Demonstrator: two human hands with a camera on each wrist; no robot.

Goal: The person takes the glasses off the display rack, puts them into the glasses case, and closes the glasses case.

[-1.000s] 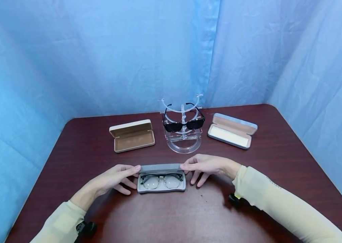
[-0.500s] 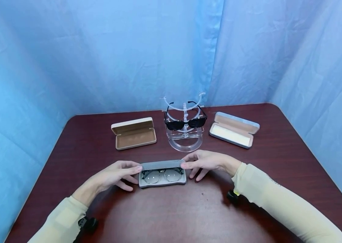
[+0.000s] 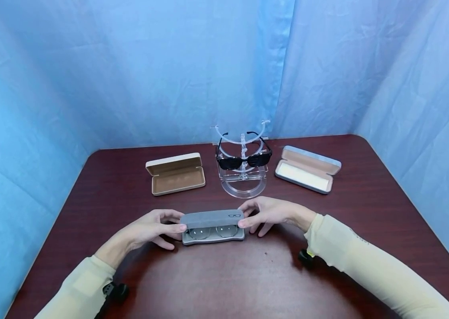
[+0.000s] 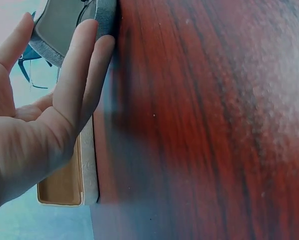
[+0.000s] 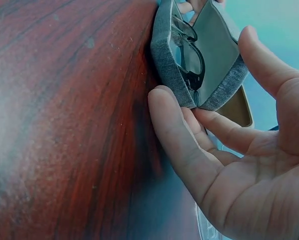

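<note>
A grey glasses case (image 3: 211, 218) sits on the table between my two hands, its lid partly lowered and marked with a small glasses drawing. Inside it lie eyeglasses (image 5: 195, 80) with dark upper rims, half covered by the lid in the head view. My left hand (image 3: 153, 228) holds the lid's left end, thumb at its front edge and fingers behind. At the right end my right hand (image 3: 274, 213) does likewise. In the right wrist view its thumb lies on the lid's edge, with the other fingers by the hinge and base.
Behind the case stands a clear display rack (image 3: 244, 191) bearing black sunglasses (image 3: 230, 164). An open brown-lined case (image 3: 178, 180) lies to its left, and an open case with a pale pink lining (image 3: 308, 161) to its right. Blue curtains (image 3: 168, 79) enclose the dark red table (image 3: 216, 283).
The grey case's lid has swung down toward me, from well open to partly lowered, covering more of the eyeglasses. Both thumbs have followed its edge. The head view has shifted slightly.
</note>
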